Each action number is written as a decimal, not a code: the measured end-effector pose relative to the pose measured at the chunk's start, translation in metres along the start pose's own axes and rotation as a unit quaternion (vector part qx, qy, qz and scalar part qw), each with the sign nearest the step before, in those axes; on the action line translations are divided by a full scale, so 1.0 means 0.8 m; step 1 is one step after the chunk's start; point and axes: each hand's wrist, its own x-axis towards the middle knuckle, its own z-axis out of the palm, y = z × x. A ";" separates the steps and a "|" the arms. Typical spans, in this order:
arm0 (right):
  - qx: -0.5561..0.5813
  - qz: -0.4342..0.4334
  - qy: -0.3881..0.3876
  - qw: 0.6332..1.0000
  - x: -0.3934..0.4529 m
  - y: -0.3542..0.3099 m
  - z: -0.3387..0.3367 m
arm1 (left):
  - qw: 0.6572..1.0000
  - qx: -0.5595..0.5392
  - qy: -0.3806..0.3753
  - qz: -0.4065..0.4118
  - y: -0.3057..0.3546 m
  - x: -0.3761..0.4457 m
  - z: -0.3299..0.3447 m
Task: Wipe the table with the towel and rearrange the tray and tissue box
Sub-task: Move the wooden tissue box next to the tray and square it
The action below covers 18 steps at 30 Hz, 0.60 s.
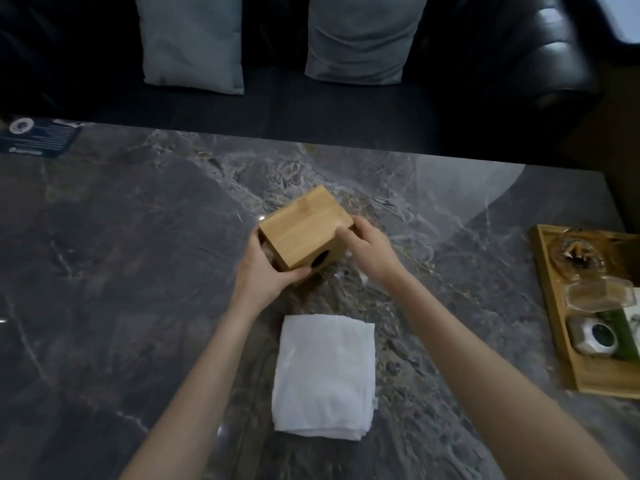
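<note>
Both hands, left point(265, 268) and right point(369, 247), are clasping the box point(304, 230) mid-frame, repositioning it; next, taking the towel point(323, 375) below calls for letting go.

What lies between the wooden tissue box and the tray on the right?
Nothing visible. Both hands, left hand and right hand, grip the square bamboo tissue box; only bare dark marble table separates it from the wooden tray. The folded white towel lies nearer.

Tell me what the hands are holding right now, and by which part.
Both hands grip the wooden tissue box: left hand at its near-left corner, right hand on its right side. The towel lies untouched.
</note>
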 end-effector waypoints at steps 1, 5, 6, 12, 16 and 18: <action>-0.001 -0.002 0.002 1.000 -0.001 0.000 0.000 | 1.000 0.005 0.002 -0.002 0.001 0.000 0.000; -0.003 -0.006 0.010 1.000 -0.005 0.001 -0.001 | 1.000 0.008 0.016 -0.007 0.002 -0.004 0.004; 0.001 -0.003 0.013 1.000 -0.006 0.002 -0.002 | 1.000 0.003 0.019 -0.006 0.004 -0.008 0.006; -0.008 -0.001 0.030 1.000 -0.025 0.008 -0.030 | 1.000 -0.014 0.025 0.006 0.025 -0.030 0.018; -0.024 -0.020 0.059 0.998 -0.053 0.014 -0.055 | 1.000 -0.011 0.000 0.021 0.045 -0.050 0.029; -0.020 -0.033 0.084 0.996 -0.071 0.020 -0.069 | 0.999 -0.025 -0.017 0.029 0.058 -0.064 0.040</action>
